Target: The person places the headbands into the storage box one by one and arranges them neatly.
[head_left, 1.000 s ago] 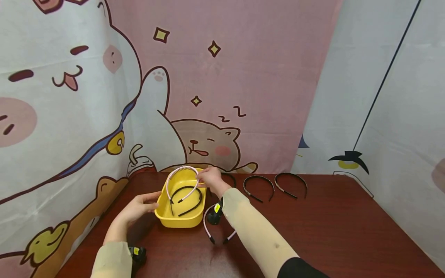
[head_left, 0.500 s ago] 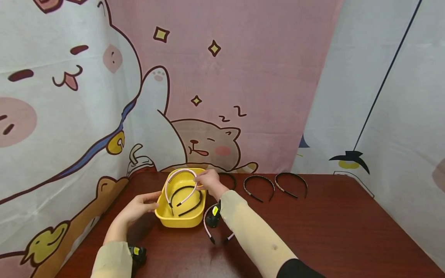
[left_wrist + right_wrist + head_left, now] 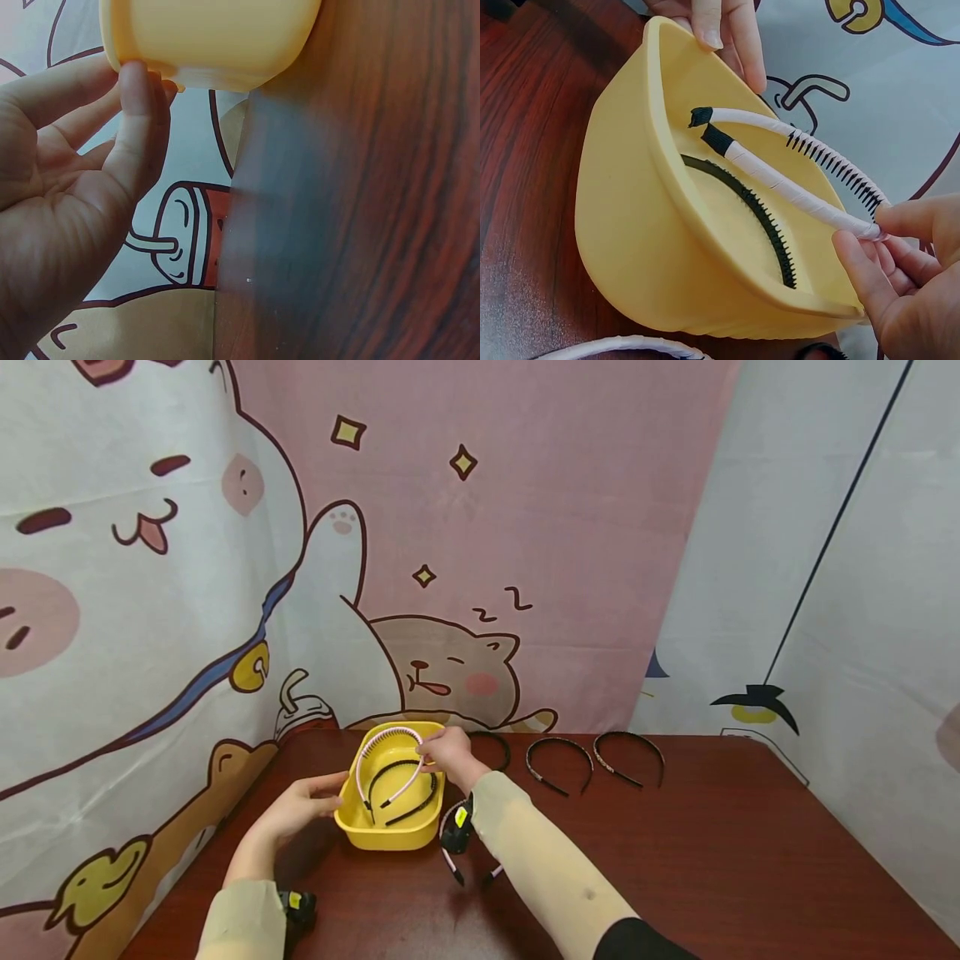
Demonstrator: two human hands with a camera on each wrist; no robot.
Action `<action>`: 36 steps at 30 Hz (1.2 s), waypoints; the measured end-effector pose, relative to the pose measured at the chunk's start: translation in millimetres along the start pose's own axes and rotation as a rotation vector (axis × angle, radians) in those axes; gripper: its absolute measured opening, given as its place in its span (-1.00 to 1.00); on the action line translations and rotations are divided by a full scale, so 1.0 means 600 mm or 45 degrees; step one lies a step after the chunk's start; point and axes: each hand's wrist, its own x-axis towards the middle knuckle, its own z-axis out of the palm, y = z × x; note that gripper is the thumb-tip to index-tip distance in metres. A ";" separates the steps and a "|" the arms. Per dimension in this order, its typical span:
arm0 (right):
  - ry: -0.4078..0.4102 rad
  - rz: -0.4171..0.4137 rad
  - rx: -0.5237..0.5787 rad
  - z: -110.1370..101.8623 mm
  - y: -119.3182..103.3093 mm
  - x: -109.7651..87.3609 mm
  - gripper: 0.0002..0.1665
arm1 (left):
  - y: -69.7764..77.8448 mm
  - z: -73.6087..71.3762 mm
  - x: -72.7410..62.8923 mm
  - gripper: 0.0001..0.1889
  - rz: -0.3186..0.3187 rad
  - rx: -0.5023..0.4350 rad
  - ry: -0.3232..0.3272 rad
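**Pale pink headband (image 3: 791, 187) pinched over a yellow basket (image 3: 390, 840)**

Nearest are two beige sleeves (image 3: 242, 918), a small black device (image 3: 459, 832) at each wrist. By the right wrist a second pale headband (image 3: 626, 343) rests on the brown worktop (image 3: 675, 860), dark tips toward the person, its arch partly covered by the arm. Just beyond stands the basket, its left rim gripped by the left hand (image 3: 298, 808). At the basket's right side, the right hand (image 3: 456, 753) pinches the pale pink headband between thumb and fingers — the band is over the opening, black tips toward the person. Below it a black toothed headband (image 3: 748, 196) lies inside; whether the two touch, I cannot tell. Farther back to the right, three dark headbands (image 3: 558, 740) lie in a row — the first partly hidden by the right hand. Behind the worktop hangs a cartoon backdrop (image 3: 570, 527) with a sleeping animal (image 3: 450, 668).
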 end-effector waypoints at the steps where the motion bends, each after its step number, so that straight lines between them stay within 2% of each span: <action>1: 0.002 0.001 -0.004 0.000 0.000 0.000 -0.89 | 0.000 0.000 0.000 -0.42 -0.001 0.007 -0.002; 18: 0.013 -0.014 -0.095 0.002 0.009 0.013 -0.87 | 0.000 0.002 0.004 -0.44 -0.044 0.004 0.033; 29: -0.003 -0.008 -0.219 0.006 0.008 0.012 -0.91 | 0.001 0.004 0.002 -0.43 -0.017 -0.002 0.020; 36: -0.036 -0.050 -0.284 0.004 0.009 0.011 -0.92 | 0.002 0.001 0.002 -0.45 -0.006 -0.002 0.018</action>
